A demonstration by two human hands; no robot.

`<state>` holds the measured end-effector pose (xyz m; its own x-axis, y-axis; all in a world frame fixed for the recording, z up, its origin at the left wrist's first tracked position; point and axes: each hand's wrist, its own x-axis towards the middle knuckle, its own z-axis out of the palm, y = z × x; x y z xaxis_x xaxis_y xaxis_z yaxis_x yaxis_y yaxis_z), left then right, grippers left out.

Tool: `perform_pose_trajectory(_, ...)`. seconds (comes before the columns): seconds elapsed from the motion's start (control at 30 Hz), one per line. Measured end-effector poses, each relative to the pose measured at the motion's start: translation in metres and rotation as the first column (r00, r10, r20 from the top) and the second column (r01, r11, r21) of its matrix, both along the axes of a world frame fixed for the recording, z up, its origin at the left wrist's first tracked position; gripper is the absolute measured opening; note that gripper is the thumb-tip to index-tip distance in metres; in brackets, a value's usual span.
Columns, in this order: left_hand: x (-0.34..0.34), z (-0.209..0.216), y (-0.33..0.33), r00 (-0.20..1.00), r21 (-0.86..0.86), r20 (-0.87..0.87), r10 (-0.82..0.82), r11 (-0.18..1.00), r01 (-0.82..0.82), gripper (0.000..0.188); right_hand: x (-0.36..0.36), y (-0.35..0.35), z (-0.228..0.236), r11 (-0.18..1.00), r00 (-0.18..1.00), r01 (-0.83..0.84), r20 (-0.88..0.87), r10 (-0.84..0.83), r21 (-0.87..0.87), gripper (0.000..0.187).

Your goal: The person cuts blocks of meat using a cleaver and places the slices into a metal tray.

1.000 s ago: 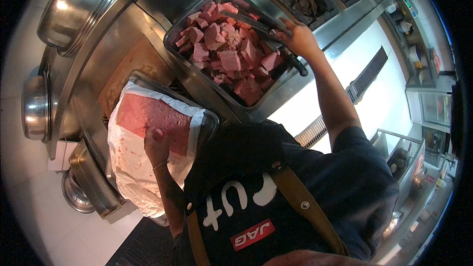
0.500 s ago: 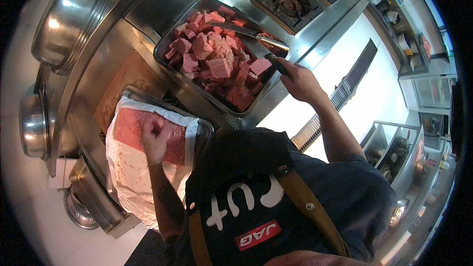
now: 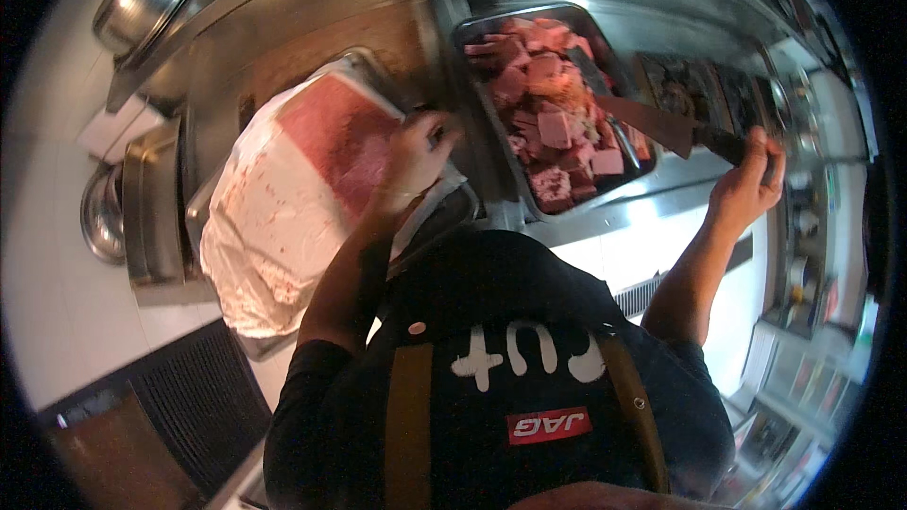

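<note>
Right hand (image 3: pixel 751 175), out to the right: fingers grasping the dark handle of a wide-bladed knife (image 3: pixel 657 123). Blade points left, over the right side of a deep dark tray (image 3: pixel 520 179) heaped with meat chunks (image 3: pixel 555 129).

Left hand (image 3: pixel 420 146): blurred, over the right margin of a flat meat slab (image 3: pixel 342 137), fingers seemingly bent. Cannot tell whether it holds anything, or whether it touches the slab.

Slab lies to the left, at the far end of a sheet of white paper (image 3: pixel 269 203); much of the paper nearer the body is bare but smeared, its near left edge crumpled.

A second, narrower knife (image 3: pixel 624 144) lies in the tray, across the right part of the chunks, metal handle toward the near side. The held blade crosses by it; contact unclear.

On handling, my judgement: grip looks far back on the handle, so a fuller wrap closer to the blade should steady it. Lift the blade over the loose knife rather than sweep it sideways. Left fingers best out of the blade's path. Slab looks soft: flat, even pressure should suit it, with light contact near the paper, which could wrinkle or drag
</note>
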<state>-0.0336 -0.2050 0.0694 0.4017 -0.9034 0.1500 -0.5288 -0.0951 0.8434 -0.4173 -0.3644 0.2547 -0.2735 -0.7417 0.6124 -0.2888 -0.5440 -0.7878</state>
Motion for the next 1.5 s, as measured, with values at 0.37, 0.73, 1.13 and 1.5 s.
perform_pose_trajectory(0.37,0.138,-0.079,0.247,0.701,0.222,-0.049,0.712,0.692,-0.687,0.023,0.228,0.032,0.132,0.256,0.233,-0.960,0.183,0.955,-0.112,0.037)
perform_pose_trajectory(0.73,0.179,-0.075,0.223,0.745,0.131,-0.139,0.652,0.758,-0.639,0.020,0.505,0.134,0.078,0.188,0.159,-0.968,0.177,0.971,-0.163,0.035)
perform_pose_trajectory(1.13,0.254,0.084,0.140,0.810,-0.214,-0.394,0.435,0.813,-0.541,0.030,0.548,0.133,0.038,0.135,0.088,-0.967,0.216,0.972,-0.214,0.034)
perform_pose_trajectory(1.5,0.260,0.094,0.115,0.900,-0.219,-0.353,0.255,0.913,-0.345,0.034,0.516,0.133,0.003,0.241,0.242,-0.909,0.040,0.969,-0.341,0.028)
